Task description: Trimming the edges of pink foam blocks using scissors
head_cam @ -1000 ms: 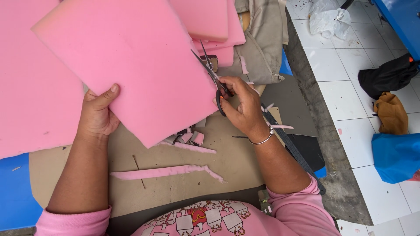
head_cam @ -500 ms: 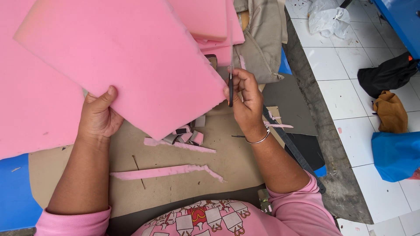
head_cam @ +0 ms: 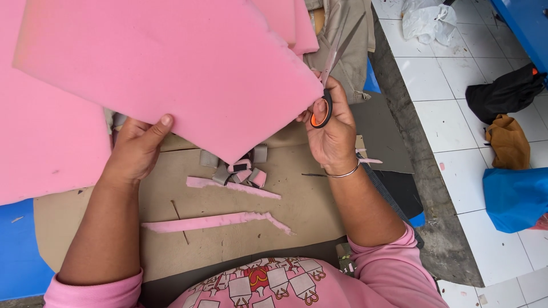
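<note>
Setting: a work surface covered by a tan cardboard sheet (head_cam: 240, 228) laid over a blue tabletop (head_cam: 17, 256), with a white tiled floor (head_cam: 456, 102) running along its right edge.

Item 1. Pink foam sheet (head_cam: 171, 68): large, flat, lifted above the far half of the cardboard and tilted, one corner pointing toward your right hand. Your left hand (head_cam: 134, 151) grasps it from below at its near edge, thumb pressed up against the underside.

Item 2. Scissors (head_cam: 331, 68): black and orange handles, long blades pointing away from you toward the far edge. Your right hand (head_cam: 334, 134) is clenched on the handles, thumb through the orange-lined loop. The handles sit just beside the foam's corner; the blades stand slightly parted beyond the sheet, apart from its edge. A thin metal bangle (head_cam: 345, 173) circles that wrist.

Item 3. More pink foam (head_cam: 45, 148): a second sheet at the left edge, partly under the lifted one; further pieces at the far edge.

Item 4. Offcuts: two long pink strips, one (head_cam: 231, 187) at mid-cardboard, one (head_cam: 217, 221) nearer you, lying roughly parallel. Small grey and pink scraps (head_cam: 245, 168) cluster just beyond the upper strip.

Item 5. Grey-beige fabric (head_cam: 348, 51), heaped at the far right corner behind the scissors.

Item 6. On the floor: a white plastic bag (head_cam: 428, 23), a black cloth (head_cam: 502, 94), a tan cloth (head_cam: 507, 142), a blue bundle (head_cam: 516, 197).
</note>
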